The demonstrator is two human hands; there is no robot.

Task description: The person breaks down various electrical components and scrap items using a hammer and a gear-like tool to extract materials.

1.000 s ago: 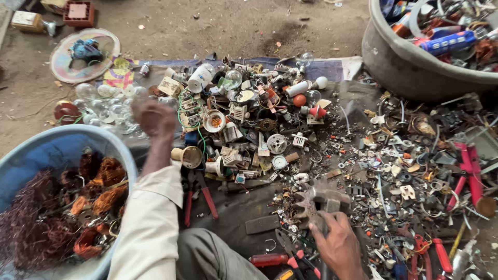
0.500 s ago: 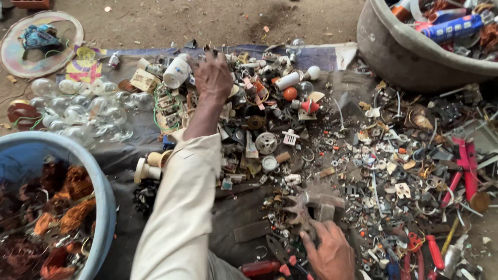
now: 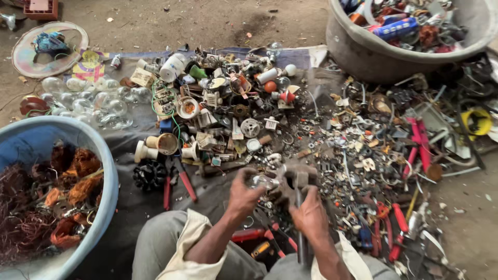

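The left hand (image 3: 244, 194) closes its fingers around a small clear glass bulb (image 3: 262, 181), low in the scrap heap's middle. Just beside it, the right hand (image 3: 309, 215) grips a dark metal hammer (image 3: 296, 179) by its handle, fingers wrapped tight.

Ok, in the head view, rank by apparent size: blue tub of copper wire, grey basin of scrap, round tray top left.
1. Blue tub and grey basin: both cropped, so unsure between them.
2. Round tray, clearly smallest, though farther away.
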